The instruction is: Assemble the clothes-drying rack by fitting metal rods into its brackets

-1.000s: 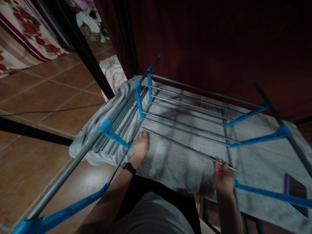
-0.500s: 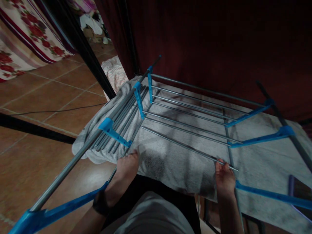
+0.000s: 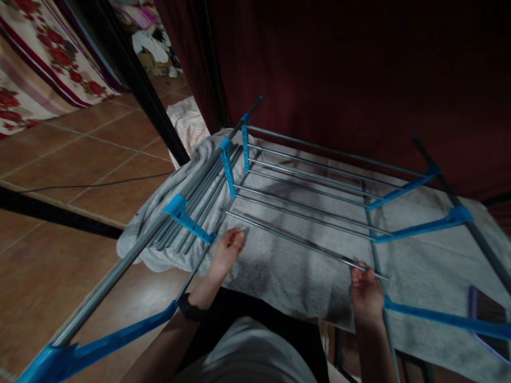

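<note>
A drying rack with grey metal side tubes and blue plastic brackets lies across the grey towel-like cover. My right hand grips a loose thin metal rod close to its right end. The rod slants across the rack's near side, and its left end is free, close to a blue bracket. Just below that free end is my left hand, with loosely curled fingers and nothing visible in them. It is apart from the rod. Several fixed rods span the rack behind the loose one.
Several more loose rods lie bundled on the cover at the left. A dark phone-like object with a purple edge rests at the right. Black frame bars cross the left side, and a dark red curtain hangs behind.
My left hand has lifted off the rack's near side tube and moved right and up, towards the rod's left end. My right hand keeps its hold; the rod has shifted slightly left.
</note>
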A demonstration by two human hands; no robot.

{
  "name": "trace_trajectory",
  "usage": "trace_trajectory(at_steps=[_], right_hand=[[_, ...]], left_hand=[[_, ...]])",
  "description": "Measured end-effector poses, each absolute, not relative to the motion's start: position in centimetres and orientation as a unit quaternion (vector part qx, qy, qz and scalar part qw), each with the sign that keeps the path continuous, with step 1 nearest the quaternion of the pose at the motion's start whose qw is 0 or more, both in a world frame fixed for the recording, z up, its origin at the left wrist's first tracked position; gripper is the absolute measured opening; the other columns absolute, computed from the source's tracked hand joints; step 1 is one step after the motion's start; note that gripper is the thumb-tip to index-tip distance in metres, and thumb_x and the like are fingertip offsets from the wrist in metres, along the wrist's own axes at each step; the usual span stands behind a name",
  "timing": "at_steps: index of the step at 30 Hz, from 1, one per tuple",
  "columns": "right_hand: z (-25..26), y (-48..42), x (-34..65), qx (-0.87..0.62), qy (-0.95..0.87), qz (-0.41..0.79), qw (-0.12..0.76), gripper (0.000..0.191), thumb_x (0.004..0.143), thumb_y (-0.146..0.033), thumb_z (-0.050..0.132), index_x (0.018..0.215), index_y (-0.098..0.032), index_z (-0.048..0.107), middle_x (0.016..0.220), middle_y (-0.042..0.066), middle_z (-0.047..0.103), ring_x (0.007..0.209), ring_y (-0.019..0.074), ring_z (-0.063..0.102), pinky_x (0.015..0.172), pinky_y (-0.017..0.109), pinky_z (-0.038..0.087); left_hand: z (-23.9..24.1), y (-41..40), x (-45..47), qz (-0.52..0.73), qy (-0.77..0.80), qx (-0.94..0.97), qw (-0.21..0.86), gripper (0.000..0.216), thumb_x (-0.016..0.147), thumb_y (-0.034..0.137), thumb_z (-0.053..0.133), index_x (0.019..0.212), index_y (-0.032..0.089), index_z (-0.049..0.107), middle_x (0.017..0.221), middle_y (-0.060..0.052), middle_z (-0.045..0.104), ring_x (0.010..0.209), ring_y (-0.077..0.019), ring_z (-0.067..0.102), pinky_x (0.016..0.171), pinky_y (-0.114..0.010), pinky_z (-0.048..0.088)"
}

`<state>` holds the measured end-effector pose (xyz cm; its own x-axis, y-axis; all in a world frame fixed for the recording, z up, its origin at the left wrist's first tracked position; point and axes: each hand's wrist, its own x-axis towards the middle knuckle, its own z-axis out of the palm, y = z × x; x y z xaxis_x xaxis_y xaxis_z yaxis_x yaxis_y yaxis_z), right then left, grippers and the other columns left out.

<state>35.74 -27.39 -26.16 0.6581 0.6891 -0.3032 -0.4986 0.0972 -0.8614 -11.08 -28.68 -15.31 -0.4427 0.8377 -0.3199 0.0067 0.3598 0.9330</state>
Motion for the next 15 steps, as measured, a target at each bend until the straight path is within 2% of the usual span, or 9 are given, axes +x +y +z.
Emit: trace_trajectory(at_steps=[3, 6, 9, 12, 15], right_hand=[[-25.7, -27.5, 35.2, -0.538, -0.09, 0.399, 0.737, 0.021, 0.088, -0.025, 0.099, 0.091, -0.024, 0.078, 0.093, -0.002, 0.082, 0.098, 0.0173, 0.083, 0.102, 0.031, 0.07], [-25.3, -27.6, 34.8, -0.54, -0.09, 0.395, 0.738, 0.02, 0.089, -0.025, 0.098, 0.092, -0.023, 0.079, 0.097, -0.001, 0.083, 0.096, 0.0157, 0.083, 0.101, 0.029, 0.069], [-24.9, -27.4, 34.8, -0.539, -0.091, 0.4, 0.735, 0.019, 0.09, -0.028, 0.098, 0.093, -0.024, 0.08, 0.099, -0.002, 0.085, 0.092, 0.014, 0.082, 0.099, 0.029, 0.07], [-24.3, -27.0, 35.1, -0.539, -0.103, 0.429, 0.718, 0.025, 0.086, -0.033, 0.104, 0.095, -0.026, 0.082, 0.099, -0.002, 0.087, 0.097, 0.0175, 0.085, 0.108, 0.038, 0.072], [-23.7, -26.3, 34.7, -0.533, -0.116, 0.472, 0.692, 0.029, 0.078, -0.029, 0.107, 0.096, -0.025, 0.084, 0.105, 0.001, 0.089, 0.101, 0.0211, 0.087, 0.115, 0.045, 0.072]], left_hand=[[-16.0, -26.2, -9.9, 0.568, 0.612, 0.133, 0.534, 0.016, 0.098, 0.026, 0.092, 0.101, 0.02, 0.077, 0.104, -0.011, 0.09, 0.095, -0.0243, 0.09, 0.093, -0.037, 0.075], [-16.2, -24.7, -9.5, 0.609, 0.556, 0.078, 0.561, 0.016, 0.103, 0.016, 0.088, 0.094, 0.021, 0.074, 0.104, -0.011, 0.091, 0.104, -0.0242, 0.092, 0.103, -0.039, 0.075], [-16.2, -23.9, -9.5, 0.626, 0.539, 0.059, 0.561, 0.025, 0.106, 0.01, 0.084, 0.089, 0.022, 0.069, 0.101, -0.008, 0.09, 0.103, -0.0226, 0.093, 0.1, -0.036, 0.076], [-16.3, -23.3, -9.3, 0.625, 0.53, 0.025, 0.572, 0.033, 0.104, 0.006, 0.085, 0.084, 0.023, 0.066, 0.094, -0.005, 0.088, 0.096, -0.0203, 0.092, 0.092, -0.03, 0.075], [-16.4, -22.9, -9.0, 0.624, 0.515, -0.025, 0.588, 0.039, 0.102, 0.001, 0.084, 0.078, 0.023, 0.063, 0.09, -0.005, 0.087, 0.092, -0.0199, 0.092, 0.087, -0.027, 0.074]])
